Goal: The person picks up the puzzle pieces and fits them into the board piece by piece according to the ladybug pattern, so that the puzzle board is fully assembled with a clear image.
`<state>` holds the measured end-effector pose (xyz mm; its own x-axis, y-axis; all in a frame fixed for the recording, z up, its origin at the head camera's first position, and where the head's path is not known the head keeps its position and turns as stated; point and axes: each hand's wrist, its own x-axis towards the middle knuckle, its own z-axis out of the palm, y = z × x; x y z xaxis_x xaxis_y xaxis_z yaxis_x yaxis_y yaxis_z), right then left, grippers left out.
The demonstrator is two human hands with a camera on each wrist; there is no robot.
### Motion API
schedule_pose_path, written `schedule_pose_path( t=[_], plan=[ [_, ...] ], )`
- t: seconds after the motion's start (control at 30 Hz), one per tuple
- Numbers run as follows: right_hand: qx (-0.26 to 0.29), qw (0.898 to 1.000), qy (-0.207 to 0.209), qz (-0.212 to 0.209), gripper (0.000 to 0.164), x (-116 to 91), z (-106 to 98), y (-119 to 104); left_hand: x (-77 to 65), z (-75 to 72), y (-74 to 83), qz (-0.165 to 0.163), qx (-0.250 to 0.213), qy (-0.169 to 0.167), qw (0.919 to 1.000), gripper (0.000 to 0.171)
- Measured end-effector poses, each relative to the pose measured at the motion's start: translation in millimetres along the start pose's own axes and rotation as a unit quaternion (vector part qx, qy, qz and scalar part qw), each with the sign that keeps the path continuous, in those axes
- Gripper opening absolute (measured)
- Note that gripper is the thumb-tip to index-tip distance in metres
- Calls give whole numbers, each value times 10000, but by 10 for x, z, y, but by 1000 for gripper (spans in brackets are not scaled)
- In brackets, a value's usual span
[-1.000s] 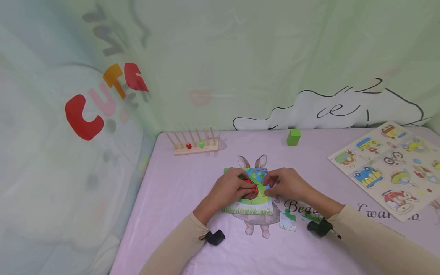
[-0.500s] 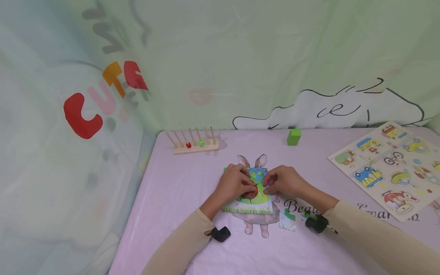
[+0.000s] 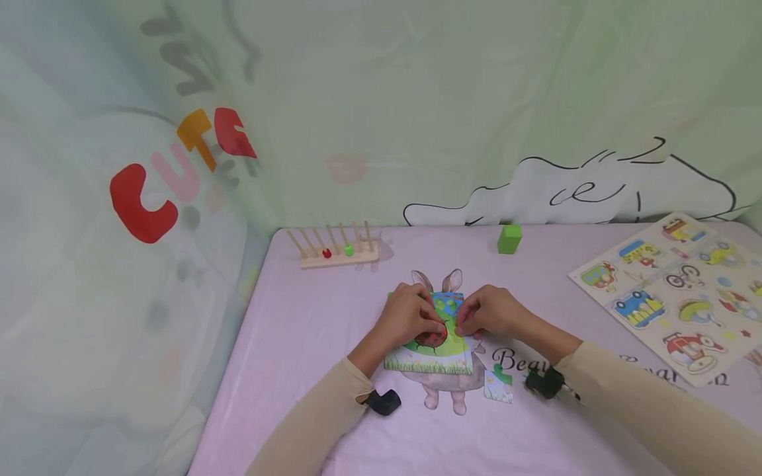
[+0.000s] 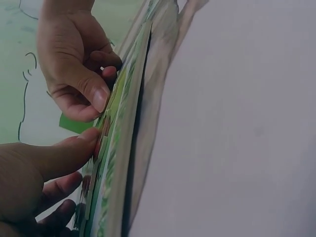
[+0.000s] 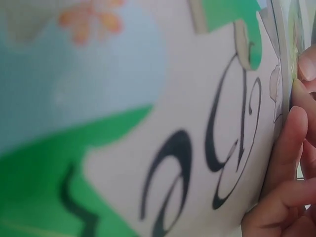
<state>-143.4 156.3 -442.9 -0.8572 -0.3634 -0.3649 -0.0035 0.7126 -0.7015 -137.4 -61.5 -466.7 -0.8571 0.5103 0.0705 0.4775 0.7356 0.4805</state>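
A ladybug jigsaw puzzle lies on the pink cloth, its grassy lower edge toward me. My left hand covers its upper left; thumb and forefinger pinch a puzzle piece by the red ladybug. On the puzzle's right side my right hand pinches another piece between thumb and curled fingers. Seen edge-on in the left wrist view, the two thumbs are close together and some red and yellow-green pieces stand slightly proud of the board. A loose piece with green and flowers lies right of the puzzle.
Another loose piece shows large and blurred in the right wrist view, partly under the right wrist camera. A wooden peg rack with two beads and a green block stand at the back. A vehicle puzzle board lies at right.
My left hand has shifted slightly right and away from me across the ladybug, covering more of it. The right hand has moved only a little at the puzzle's right side.
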Motion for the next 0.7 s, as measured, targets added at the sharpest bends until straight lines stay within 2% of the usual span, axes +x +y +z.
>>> schedule_pose_path(
  t=[0.23,0.43,0.7],
  plan=[
    [39,9999,57,127,11,-5,12,-12,0,-6,3,-8,23,-36,10000,14],
    [17,9999,95,49,10,-21,28,-10,-22,-20,23,7,-18,6,10000,13],
    [-74,9997,-153,-167,8,-59,-15,9,-33,-15,49,34,72,25,10000,9]
  ],
)
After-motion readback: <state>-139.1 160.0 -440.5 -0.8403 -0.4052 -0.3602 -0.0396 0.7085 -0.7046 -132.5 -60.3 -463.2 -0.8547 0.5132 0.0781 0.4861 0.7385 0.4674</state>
